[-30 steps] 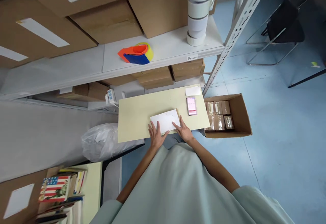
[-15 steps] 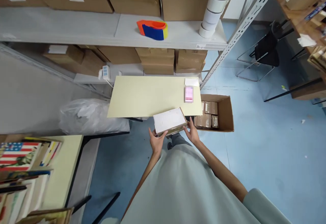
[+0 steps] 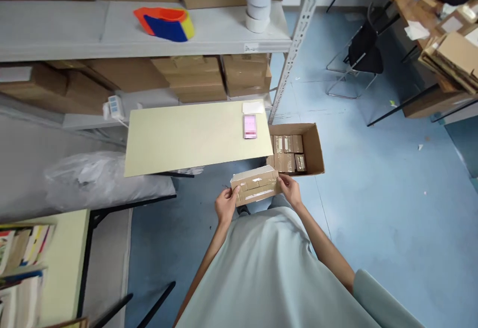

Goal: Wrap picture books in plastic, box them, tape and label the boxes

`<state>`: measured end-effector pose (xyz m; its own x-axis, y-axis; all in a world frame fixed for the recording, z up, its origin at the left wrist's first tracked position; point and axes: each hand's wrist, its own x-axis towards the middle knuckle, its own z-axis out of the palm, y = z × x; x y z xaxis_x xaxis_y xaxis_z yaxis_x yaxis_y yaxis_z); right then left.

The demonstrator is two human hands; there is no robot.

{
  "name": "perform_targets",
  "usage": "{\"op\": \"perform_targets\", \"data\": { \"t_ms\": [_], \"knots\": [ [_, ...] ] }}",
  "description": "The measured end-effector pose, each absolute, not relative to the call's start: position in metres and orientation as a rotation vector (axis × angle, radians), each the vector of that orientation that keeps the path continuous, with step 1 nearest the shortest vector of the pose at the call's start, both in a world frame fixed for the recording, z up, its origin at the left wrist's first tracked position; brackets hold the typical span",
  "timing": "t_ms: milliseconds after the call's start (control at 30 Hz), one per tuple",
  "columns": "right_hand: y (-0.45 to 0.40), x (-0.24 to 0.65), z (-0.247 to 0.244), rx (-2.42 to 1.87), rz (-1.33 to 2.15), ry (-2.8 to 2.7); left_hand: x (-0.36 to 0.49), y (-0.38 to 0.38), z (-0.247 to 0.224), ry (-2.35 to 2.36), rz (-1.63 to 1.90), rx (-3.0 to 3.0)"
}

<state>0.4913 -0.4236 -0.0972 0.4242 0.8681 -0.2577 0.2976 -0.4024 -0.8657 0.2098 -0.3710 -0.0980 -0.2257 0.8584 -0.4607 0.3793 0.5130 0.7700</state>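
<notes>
At twelve o'clock, the left hand [image 3: 225, 205] and right hand [image 3: 291, 190] are clamping fingers on opposite ends of a taped oblong brown-and-white cardboard box [image 3: 256, 186], likely light, stiff and best gripped there; a pale-yellow rectangular table [image 3: 186, 136] is standing beyond at eleven.

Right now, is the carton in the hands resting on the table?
No, the left hand and right hand hold the carton by its ends, clear of the table.
</notes>
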Motion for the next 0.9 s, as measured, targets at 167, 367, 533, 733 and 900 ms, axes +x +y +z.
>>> {"op": "perform_targets", "data": {
  "t_ms": [167, 367, 533, 733, 900],
  "knots": [
    [-0.437, 0.566, -0.117, -1.994, 0.930, -0.867, 0.294, -0.364, -0.119, 1.726, 0.509, 1.072],
    [-0.474, 0.691, -0.144, -2.097, 0.920, -0.668, 0.442, -0.343, -0.152, 1.610, 0.273, 1.271],
    [-0.487, 0.755, -0.172, -2.020, 1.156, -0.496, 0.536, -0.318, -0.187, 1.555, 0.106, 1.585],
    [-0.449, 0.755, -0.227, -1.832, 1.416, -0.093, 0.593, -0.267, -0.219, 1.535, 0.034, 1.722],
    [-0.386, 0.718, -0.278, -1.641, 1.441, 0.290, 0.621, -0.210, -0.240, 1.439, -0.121, 1.922]
  ]
}}
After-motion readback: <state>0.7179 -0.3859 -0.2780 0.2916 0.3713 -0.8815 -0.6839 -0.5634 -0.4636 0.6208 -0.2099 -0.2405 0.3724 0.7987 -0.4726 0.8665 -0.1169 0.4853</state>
